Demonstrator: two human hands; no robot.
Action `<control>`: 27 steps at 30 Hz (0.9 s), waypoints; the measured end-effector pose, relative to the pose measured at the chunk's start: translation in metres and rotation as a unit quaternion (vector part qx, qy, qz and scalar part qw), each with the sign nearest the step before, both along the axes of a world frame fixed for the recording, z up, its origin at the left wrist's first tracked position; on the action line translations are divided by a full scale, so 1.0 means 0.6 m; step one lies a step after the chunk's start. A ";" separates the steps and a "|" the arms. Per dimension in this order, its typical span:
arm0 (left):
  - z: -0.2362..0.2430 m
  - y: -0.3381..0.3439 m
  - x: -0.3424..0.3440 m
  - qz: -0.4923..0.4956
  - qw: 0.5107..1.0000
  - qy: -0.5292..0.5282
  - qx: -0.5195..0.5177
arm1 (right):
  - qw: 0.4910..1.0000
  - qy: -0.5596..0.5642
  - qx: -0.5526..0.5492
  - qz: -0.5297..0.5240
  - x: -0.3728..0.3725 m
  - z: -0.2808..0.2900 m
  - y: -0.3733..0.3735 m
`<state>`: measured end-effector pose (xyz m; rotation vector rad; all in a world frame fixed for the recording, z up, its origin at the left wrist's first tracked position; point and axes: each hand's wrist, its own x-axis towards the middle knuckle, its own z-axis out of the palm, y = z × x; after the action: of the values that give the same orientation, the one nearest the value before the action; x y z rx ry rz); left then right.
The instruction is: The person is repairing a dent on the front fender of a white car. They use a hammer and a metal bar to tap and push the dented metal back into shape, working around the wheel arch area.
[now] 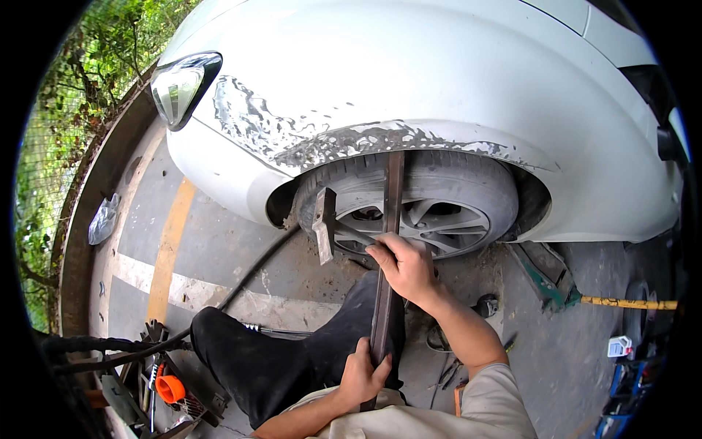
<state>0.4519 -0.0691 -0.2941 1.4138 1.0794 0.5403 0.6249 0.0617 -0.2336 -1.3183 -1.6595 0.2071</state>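
A long, rusty brown metal bar (393, 192) stands in front of the tyre, its top end at the lip of the wheel arch. Low on this bar, my left hand (360, 377) has its fingers wrapped round it. My right hand (408, 269) is closed on the handle of a hammer, close beside the bar. The worn block-shaped hammer head (324, 225) sticks out to the left, before the tyre (336, 184). Along the arch edge of the white car fender (409, 80), the paint is scraped down to a dark grey patch (344, 143).
A black hose (259, 269) crosses the floor near my bent leg. Tools and an orange ring-shaped part (170, 389) lie at the lower left. On the right are a green floor jack (545, 282) with a yellow handle and a white bottle (619, 347). A low wall (91, 197) runs along the left.
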 end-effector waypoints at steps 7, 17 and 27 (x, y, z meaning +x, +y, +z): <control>0.020 0.020 0.039 0.041 0.998 -0.041 0.026 | 0.996 -0.073 0.050 0.028 0.005 0.019 0.012; -0.077 0.055 0.084 0.051 0.997 0.003 0.065 | 0.999 -0.031 -0.001 0.026 0.035 -0.044 0.036; -0.019 0.042 0.079 0.058 0.998 0.024 0.008 | 0.998 -0.043 0.039 0.034 0.026 -0.021 0.035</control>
<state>0.4995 -0.0441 -0.3054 1.3897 1.2029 0.6012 0.6406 0.0828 -0.2460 -1.2280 -1.7689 0.1269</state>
